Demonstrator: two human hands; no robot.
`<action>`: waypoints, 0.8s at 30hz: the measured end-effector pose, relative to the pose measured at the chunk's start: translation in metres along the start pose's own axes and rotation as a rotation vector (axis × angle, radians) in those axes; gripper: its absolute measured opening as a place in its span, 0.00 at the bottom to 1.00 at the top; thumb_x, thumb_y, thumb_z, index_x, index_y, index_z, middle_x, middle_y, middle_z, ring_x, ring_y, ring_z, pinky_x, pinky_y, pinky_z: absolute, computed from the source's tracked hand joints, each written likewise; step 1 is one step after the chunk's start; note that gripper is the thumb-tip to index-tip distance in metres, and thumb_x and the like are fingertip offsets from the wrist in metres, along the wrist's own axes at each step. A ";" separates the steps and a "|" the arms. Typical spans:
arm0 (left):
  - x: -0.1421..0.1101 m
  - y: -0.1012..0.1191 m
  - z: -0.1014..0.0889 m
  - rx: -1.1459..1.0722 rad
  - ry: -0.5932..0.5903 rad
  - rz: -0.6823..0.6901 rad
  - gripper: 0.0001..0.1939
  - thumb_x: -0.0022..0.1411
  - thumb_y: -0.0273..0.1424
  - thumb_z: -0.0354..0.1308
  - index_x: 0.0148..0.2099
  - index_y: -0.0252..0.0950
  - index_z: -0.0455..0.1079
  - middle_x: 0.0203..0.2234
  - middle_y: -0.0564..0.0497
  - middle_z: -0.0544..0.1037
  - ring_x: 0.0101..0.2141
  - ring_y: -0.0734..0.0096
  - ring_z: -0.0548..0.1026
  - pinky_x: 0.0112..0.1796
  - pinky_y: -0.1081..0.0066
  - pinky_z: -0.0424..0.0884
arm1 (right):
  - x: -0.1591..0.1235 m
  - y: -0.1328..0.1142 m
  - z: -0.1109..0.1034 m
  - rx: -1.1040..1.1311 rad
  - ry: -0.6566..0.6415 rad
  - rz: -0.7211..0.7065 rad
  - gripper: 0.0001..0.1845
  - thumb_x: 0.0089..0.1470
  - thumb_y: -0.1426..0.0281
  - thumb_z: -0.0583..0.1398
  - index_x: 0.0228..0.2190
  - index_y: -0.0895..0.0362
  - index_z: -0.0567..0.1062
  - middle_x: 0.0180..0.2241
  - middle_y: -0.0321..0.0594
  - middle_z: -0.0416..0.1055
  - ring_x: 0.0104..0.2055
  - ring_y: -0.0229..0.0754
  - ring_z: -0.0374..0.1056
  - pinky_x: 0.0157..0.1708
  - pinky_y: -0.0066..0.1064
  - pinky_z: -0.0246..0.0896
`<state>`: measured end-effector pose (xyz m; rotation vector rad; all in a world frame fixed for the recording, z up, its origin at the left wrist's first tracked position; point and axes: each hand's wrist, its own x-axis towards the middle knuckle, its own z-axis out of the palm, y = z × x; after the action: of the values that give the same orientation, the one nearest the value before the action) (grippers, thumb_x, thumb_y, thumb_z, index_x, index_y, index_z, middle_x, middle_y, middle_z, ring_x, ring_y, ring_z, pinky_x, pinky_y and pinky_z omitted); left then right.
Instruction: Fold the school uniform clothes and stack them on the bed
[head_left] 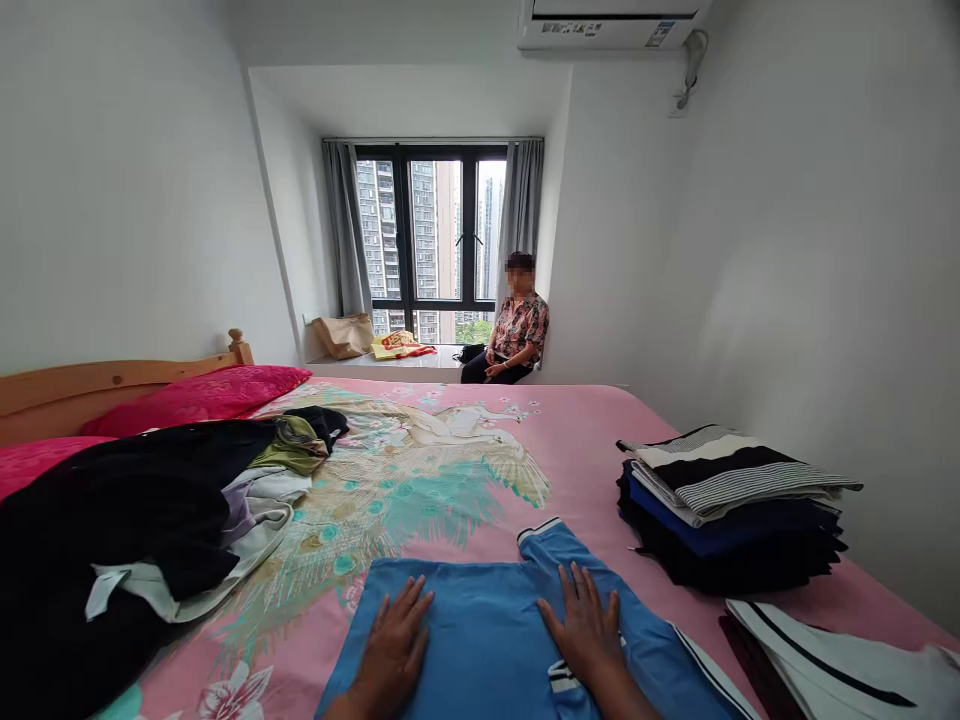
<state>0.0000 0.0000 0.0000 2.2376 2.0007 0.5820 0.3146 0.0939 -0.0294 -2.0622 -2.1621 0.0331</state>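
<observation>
A blue shirt [480, 620] with black-and-white striped trim lies spread on the bed in front of me. My left hand [394, 640] rests flat on its left part, fingers stretched out. On the right part, near a sleeve with striped cuff, my right hand [589, 625] presses down with fingers spread. Neither hand grips the cloth. The shirt's near edge runs out of the bottom of the view.
Loose dark and light clothes [150, 510] lie heaped at left. A stack of folded clothes [735, 500] stands at right, a white folded garment [840, 650] nearer me. Pink bedding [585, 430] covers the bed. A person [517, 335] sits by the window.
</observation>
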 end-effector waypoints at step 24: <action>0.071 -0.051 0.005 0.217 -0.080 -0.328 0.25 0.65 0.36 0.39 0.63 0.44 0.55 0.64 0.49 0.54 0.63 0.59 0.48 0.57 0.39 0.38 | 0.002 0.001 -0.016 -0.004 -0.098 0.015 0.42 0.55 0.45 0.41 0.63 0.55 0.47 0.66 0.44 0.37 0.67 0.54 0.30 0.58 0.62 0.18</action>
<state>-0.0412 0.0777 -0.0048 1.9301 2.4168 0.2486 0.3172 0.0944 -0.0140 -2.1222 -2.2040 0.1344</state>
